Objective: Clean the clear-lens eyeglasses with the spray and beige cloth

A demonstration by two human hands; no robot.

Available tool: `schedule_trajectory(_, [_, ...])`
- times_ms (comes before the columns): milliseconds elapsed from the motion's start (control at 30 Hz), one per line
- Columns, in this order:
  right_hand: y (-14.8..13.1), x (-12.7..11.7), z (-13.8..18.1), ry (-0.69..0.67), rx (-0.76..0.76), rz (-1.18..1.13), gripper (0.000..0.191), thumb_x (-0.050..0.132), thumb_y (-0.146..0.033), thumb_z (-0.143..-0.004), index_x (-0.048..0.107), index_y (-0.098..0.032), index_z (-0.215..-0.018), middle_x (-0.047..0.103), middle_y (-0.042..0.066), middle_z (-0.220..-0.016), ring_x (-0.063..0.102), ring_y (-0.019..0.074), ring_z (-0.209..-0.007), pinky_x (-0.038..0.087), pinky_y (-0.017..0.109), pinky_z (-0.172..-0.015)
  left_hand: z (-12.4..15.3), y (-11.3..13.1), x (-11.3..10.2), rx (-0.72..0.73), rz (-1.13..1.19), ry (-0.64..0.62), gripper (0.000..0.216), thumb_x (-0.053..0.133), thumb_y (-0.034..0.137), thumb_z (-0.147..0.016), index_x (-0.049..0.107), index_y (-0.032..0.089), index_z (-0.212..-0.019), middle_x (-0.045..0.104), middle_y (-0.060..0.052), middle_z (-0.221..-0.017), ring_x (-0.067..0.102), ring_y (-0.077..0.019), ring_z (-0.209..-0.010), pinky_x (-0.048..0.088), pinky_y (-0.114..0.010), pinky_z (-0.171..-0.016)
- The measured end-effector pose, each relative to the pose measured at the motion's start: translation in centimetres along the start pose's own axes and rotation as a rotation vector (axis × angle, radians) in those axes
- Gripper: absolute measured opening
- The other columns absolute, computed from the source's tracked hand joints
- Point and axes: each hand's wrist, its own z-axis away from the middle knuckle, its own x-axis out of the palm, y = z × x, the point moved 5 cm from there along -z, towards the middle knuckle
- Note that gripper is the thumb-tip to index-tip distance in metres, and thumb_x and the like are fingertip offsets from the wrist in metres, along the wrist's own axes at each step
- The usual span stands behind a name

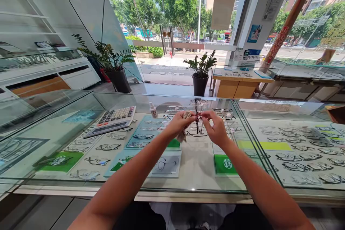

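Above the glass counter (194,183), a pair of dark-framed eyeglasses (196,106) is held on edge, its frame running up and down. My left hand (177,123) is closed, pinching the eyeglasses near their middle. A crumpled beige cloth (181,136) is bunched in the same hand and hangs below the fingers. From the other side, my right hand (216,128) grips the eyeglasses with thumb and fingertips, close to the left fingertips. Under the glass, rows of eyeglasses (143,137) lie below both hands; the hands partly hide some of them.
On the counter top, a large calculator (115,119) lies to the left and a small white spray bottle (153,110) stands left of my hands. Green-and-white display boxes (226,165) sit inside the case. Beyond are two potted plants (201,82) and a wooden table (239,82).
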Motion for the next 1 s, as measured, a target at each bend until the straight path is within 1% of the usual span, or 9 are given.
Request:
schedule_trajectory(100, [1.5, -0.4, -0.4, 0.127, 0.163, -0.244, 0.011, 0.060, -0.038, -0.101, 0.065, -0.028, -0.105, 0.078, 0.005, -0.100, 0.072, 0.0231, -0.093, 0.055, 0.039, -0.085, 0.0, -0.4, 0.1, -0.004, -0.001, 0.033, 0.047, 0.089, 0.057, -0.071, 0.070, 0.017, -0.088, 0.047, 0.005, -0.058, 0.031, -0.0080, -0.050, 0.019, -0.025, -0.049])
schedule_trajectory(233, [3.0, -0.2, -1.0, 0.094, 0.329, -0.448, 0.018, 0.067, -0.042, -0.094, 0.073, -0.026, -0.096, 0.074, 0.002, -0.083, 0.069, 0.0203, -0.081, 0.052, 0.036, -0.077, 0.0, -0.6, 0.0, -0.005, 0.019, 0.044, 0.047, 0.090, 0.056, -0.072, 0.070, 0.017, -0.090, 0.048, 0.005, -0.059, 0.031, -0.0081, -0.051, 0.019, -0.025, -0.049])
schedule_trajectory(400, [3.6, 0.8, -0.6, 0.013, 0.459, -0.592, 0.026, 0.080, -0.050, -0.083, 0.080, -0.025, -0.092, 0.077, 0.002, -0.089, 0.065, 0.0184, -0.081, 0.050, 0.034, -0.077, 0.1, -0.2, 0.1, 0.021, -0.022, 0.030, 0.045, 0.089, 0.054, -0.074, 0.074, 0.016, -0.092, 0.046, 0.005, -0.060, 0.031, -0.0083, -0.053, 0.019, -0.026, -0.050])
schedule_trajectory(500, [3.7, 1.3, -0.3, 0.016, 0.505, -0.673, 0.025, 0.085, -0.048, -0.078, 0.080, -0.025, -0.088, 0.076, 0.001, -0.088, 0.063, 0.0174, -0.081, 0.049, 0.033, -0.078, 0.2, 0.0, 0.2, 0.044, -0.051, 0.004, 0.041, 0.087, 0.053, -0.078, 0.075, 0.016, -0.091, 0.047, 0.005, -0.060, 0.031, -0.0090, -0.054, 0.020, -0.026, -0.051])
schedule_trajectory(600, [3.8, 1.3, -0.3, 0.017, 0.552, -0.755, 0.022, 0.085, -0.044, -0.075, 0.077, -0.024, -0.082, 0.074, 0.001, -0.085, 0.062, 0.0171, -0.081, 0.049, 0.033, -0.079, 0.1, 0.5, -0.2, 0.084, -0.107, -0.001, 0.039, 0.083, 0.053, -0.081, 0.076, 0.016, -0.091, 0.054, 0.003, -0.063, 0.036, -0.0101, -0.056, 0.027, -0.026, -0.054])
schedule_trajectory(733, [3.9, 0.4, -0.7, -0.005, 0.594, -0.835, 0.016, 0.082, -0.036, -0.072, 0.072, -0.024, -0.075, 0.072, 0.000, -0.082, 0.060, 0.0156, -0.077, 0.047, 0.031, -0.075, 0.0, 2.0, -2.2, 0.243, -0.423, 0.132, 0.032, 0.075, 0.049, -0.089, 0.077, 0.017, -0.093, 0.068, -0.002, -0.078, 0.056, -0.0172, -0.071, 0.040, -0.029, -0.067])
schedule_trajectory(833, [4.1, 0.1, -0.9, -0.065, 0.605, -0.832, 0.014, 0.081, -0.032, -0.071, 0.071, -0.022, -0.071, 0.071, 0.000, -0.077, 0.058, 0.0137, -0.072, 0.045, 0.029, -0.072, 0.3, 3.5, -3.8, 0.415, -0.752, 0.265, 0.023, 0.065, 0.036, -0.096, 0.080, 0.019, -0.101, 0.077, -0.007, -0.098, 0.066, -0.0232, -0.090, 0.045, -0.032, -0.081])
schedule_trajectory(900, [4.2, 0.2, -0.8, -0.101, 0.613, -0.828, 0.014, 0.081, -0.030, -0.070, 0.070, -0.022, -0.069, 0.071, 0.000, -0.075, 0.058, 0.0136, -0.071, 0.044, 0.029, -0.071, 0.5, 4.1, -4.3, 0.478, -0.893, 0.306, 0.023, 0.061, 0.028, -0.097, 0.081, 0.021, -0.105, 0.078, -0.008, -0.106, 0.068, -0.0248, -0.097, 0.045, -0.033, -0.083])
schedule_trajectory(1000, [4.3, 0.6, -0.7, -0.157, 0.633, -0.834, 0.015, 0.080, -0.029, -0.069, 0.068, -0.021, -0.065, 0.072, 0.001, -0.073, 0.062, 0.0154, -0.072, 0.046, 0.030, -0.072, 0.7, 4.3, -4.4, 0.499, -0.984, 0.329, 0.023, 0.060, 0.024, -0.098, 0.081, 0.022, -0.106, 0.078, -0.008, -0.107, 0.069, -0.0250, -0.098, 0.044, -0.033, -0.081])
